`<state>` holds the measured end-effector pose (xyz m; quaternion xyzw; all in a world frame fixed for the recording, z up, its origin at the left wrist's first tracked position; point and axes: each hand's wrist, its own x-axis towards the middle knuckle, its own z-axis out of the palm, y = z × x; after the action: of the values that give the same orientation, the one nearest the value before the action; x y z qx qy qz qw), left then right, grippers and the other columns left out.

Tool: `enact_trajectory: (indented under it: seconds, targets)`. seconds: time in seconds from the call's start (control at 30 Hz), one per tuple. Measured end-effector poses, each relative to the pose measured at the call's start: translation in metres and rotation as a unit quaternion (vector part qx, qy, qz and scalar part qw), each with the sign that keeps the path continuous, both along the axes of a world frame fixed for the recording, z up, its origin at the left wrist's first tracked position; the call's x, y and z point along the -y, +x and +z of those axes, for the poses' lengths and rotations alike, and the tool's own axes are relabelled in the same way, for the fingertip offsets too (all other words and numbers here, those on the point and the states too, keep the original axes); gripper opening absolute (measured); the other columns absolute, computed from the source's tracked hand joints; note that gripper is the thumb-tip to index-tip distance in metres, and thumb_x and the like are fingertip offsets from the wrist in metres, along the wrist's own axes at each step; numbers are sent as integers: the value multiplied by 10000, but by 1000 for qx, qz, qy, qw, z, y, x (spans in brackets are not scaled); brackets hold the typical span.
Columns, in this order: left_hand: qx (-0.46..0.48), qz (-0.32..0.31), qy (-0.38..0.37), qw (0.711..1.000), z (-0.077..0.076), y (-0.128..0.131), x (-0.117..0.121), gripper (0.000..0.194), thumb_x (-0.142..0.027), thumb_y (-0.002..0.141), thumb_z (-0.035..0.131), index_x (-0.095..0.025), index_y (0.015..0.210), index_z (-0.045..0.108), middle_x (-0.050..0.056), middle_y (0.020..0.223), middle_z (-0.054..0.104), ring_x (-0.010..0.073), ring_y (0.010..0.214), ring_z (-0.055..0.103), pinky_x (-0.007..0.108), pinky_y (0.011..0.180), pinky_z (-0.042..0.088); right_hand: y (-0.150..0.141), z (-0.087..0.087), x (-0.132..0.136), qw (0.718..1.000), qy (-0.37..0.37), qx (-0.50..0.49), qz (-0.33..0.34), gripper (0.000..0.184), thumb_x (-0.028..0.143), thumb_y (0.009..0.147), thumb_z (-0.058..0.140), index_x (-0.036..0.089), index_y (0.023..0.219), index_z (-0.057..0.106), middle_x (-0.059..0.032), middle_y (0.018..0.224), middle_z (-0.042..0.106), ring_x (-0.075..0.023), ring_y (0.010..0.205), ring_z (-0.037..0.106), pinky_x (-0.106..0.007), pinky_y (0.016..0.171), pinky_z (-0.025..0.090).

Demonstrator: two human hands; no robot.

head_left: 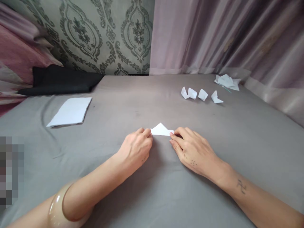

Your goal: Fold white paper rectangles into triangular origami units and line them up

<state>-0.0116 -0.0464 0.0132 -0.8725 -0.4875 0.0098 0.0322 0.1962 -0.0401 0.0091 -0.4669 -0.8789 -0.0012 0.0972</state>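
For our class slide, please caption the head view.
Two hands hold a folded white paper on a grey sheet.

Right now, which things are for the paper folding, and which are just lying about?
For the folding:
- left hand
- right hand
- paper being folded
- probably the stack of white paper
- probably the small folded pieces

Just lying about, it seems:
- black cloth
- white scraps
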Motion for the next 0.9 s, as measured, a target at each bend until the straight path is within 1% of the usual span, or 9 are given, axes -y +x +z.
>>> enact_trajectory:
  seconds: [0.13, 0.23, 0.33, 0.5, 0.6, 0.7, 0.77, 0.8, 0.9]
  targets:
    - [112, 60, 8, 992, -5, -2, -12, 256, -270, 892, 428, -174, 722, 594, 69, 783, 590, 190, 745, 555, 277, 511, 342, 1, -3, -6, 999, -1, -31, -24, 352, 302, 961, 369, 194, 801, 664, -56, 886, 613, -175, 786, 548, -324, 631, 382]
    - [217, 108, -22, 970, -13, -5, -25, 262, -384, 891, 466, -188, 764, 585, 51, 814, 575, 196, 800, 552, 270, 573, 387, -1, -9, -17, 995, -3, -81, -58, 363, 347, 939, 425, 195, 662, 605, -45, 815, 602, -168, 759, 548, -304, 583, 352]
    - [300, 128, -62, 943, -21, -6, -34, 265, -416, 808, 589, -184, 937, 579, 63, 942, 559, 200, 843, 539, 318, 698, 450, -5, -15, -27, 982, -29, -152, -109, 242, 396, 879, 531, 201, 754, 604, -30, 839, 598, -165, 760, 555, -287, 606, 387]
    - [333, 117, -102, 930, -23, -5, -33, 233, -375, 760, 646, -181, 875, 589, 55, 938, 554, 210, 894, 519, 387, 828, 427, -6, -17, -31, 975, -72, -202, -48, 267, 364, 856, 560, 236, 1081, 629, -58, 1073, 600, -213, 1001, 542, -349, 841, 434]
    - [360, 101, -128, 919, -21, -6, -29, 162, -332, 782, 615, -186, 845, 583, 28, 900, 578, 174, 815, 529, 341, 780, 428, -3, -16, -28, 964, -110, -239, -25, 259, 330, 827, 590, 232, 1059, 648, -62, 1071, 615, -214, 1010, 540, -368, 879, 424]
    - [412, 86, -173, 890, -18, -7, -26, 135, -325, 812, 580, -192, 838, 582, -7, 768, 588, 134, 682, 520, 268, 662, 419, 0, -13, -26, 936, -184, -298, -28, 232, 303, 809, 595, 218, 1014, 662, -36, 969, 653, -174, 881, 574, -331, 806, 441]
    - [484, 72, -177, 854, -15, -5, -24, 145, -321, 802, 608, -190, 858, 578, -13, 750, 591, 124, 684, 528, 252, 658, 418, 0, -10, -23, 909, -237, -342, -30, 206, 301, 812, 582, 207, 969, 675, -13, 874, 667, -146, 766, 574, -302, 731, 441]
    - [538, 66, -174, 822, -14, -3, -24, 167, -310, 790, 631, -191, 892, 573, -9, 777, 601, 121, 707, 538, 249, 676, 425, -2, -8, -21, 894, -257, -366, -32, 197, 306, 809, 582, 196, 941, 681, -7, 826, 666, -136, 715, 566, -293, 697, 437]
    - [702, 69, -190, 683, -8, 6, -21, 323, -278, 753, 692, -196, 1034, 555, 11, 875, 634, 124, 787, 574, 261, 745, 454, -10, -2, -14, 844, -290, -449, -46, 218, 329, 776, 624, 161, 906, 677, -3, 740, 648, -131, 653, 557, -284, 645, 432]
